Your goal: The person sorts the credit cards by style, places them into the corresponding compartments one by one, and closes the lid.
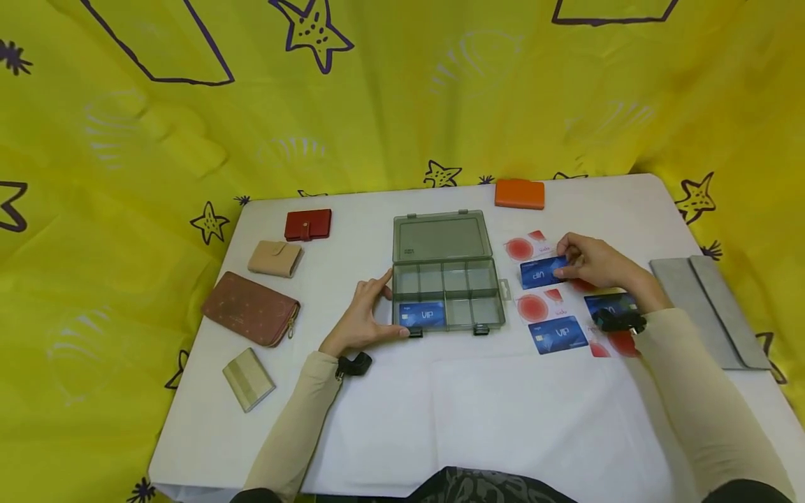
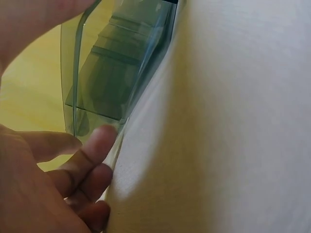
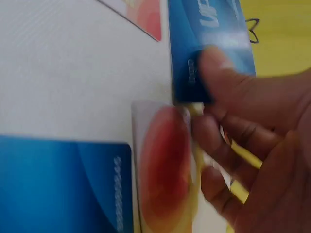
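Note:
A green see-through compartment box (image 1: pixel 448 293) lies with its lid (image 1: pixel 440 237) folded back. In its front left compartment sits a blue VIP card (image 1: pixel 423 314). My left hand (image 1: pixel 363 318) holds the box's front left corner, thumb by the front latch and fingers along the left wall; the left wrist view shows fingertips (image 2: pixel 103 141) right at the box side. My right hand (image 1: pixel 588 260) pinches another blue VIP card (image 1: pixel 542 272) between thumb and fingers, its near edge lifted over the red-and-white cards. The right wrist view shows the thumb (image 3: pixel 218 63) on the card's face.
More blue VIP cards (image 1: pixel 558 335) and red-patterned cards (image 1: pixel 533 307) lie right of the box. An orange wallet (image 1: pixel 519 194) is at the back, a grey folder (image 1: pixel 704 314) far right. Red (image 1: pixel 308 225), tan (image 1: pixel 274 258), brown (image 1: pixel 251 307) and beige (image 1: pixel 249 379) wallets line the left.

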Tool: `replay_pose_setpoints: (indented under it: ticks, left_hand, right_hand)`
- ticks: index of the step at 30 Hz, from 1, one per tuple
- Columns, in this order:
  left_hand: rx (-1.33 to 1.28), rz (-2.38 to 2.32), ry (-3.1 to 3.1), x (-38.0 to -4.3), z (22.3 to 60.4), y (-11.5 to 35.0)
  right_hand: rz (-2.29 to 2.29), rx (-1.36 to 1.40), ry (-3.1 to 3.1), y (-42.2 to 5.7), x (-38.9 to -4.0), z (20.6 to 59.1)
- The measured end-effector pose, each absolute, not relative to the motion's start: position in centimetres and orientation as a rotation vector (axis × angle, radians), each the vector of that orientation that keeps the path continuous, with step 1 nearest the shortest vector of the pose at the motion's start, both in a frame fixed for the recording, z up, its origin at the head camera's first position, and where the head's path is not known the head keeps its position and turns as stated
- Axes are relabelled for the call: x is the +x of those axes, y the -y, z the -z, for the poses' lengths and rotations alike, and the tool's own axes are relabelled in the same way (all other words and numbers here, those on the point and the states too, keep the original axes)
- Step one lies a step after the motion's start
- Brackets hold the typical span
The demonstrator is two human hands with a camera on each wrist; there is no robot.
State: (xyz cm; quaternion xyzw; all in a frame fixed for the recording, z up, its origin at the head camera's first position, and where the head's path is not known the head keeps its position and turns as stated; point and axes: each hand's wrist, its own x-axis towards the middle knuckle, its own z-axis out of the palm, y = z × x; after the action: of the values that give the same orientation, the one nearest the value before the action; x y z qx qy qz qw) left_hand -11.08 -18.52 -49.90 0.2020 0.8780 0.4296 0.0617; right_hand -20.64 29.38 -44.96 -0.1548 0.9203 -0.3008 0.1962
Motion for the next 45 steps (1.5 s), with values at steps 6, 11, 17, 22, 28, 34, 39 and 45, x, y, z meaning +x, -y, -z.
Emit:
replay_pose_setpoints:
  ticks: [6, 11, 17, 22, 28, 34, 39, 45]
  left_hand:
    - [0.585, -1.324, -2.648, -11.1, 50.0, 18.5]
    - [0.582, -1.321, -2.643, -11.1, 50.0, 18.4]
    - [0.598, -1.315, -2.650, -11.1, 49.9, 18.3]
    - [0.595, -1.319, -2.651, -11.1, 49.8, 18.3]
    - [0.585, -1.312, -2.651, -11.2, 50.0, 18.3]
    - [0.605, -1.293, -2.623, -11.6, 50.2, 18.6]
    - [0.640, -1.323, -2.590, -11.7, 49.9, 19.0]
    - [0.663, -1.331, -2.560, -11.7, 49.7, 19.2]
  right_hand:
    - [1.126, -0.382, -2.661, -29.9, -20.2, 44.2]
    - [1.497, -0.227, -2.630, -28.3, -19.4, 43.5]
    - [1.892, -0.422, -2.297, -24.5, -17.8, 43.2]
    - [1.868, -0.643, -2.234, -20.0, -16.3, 44.6]
    - [1.571, -0.809, -2.486, -15.1, -14.8, 46.0]
    - [1.342, -0.969, -2.595, -12.2, -14.0, 46.7]
    - [1.185, -0.998, -2.598, -11.0, -13.8, 46.8]
    - [1.196, -0.995, -2.621, -14.4, -15.1, 45.5]
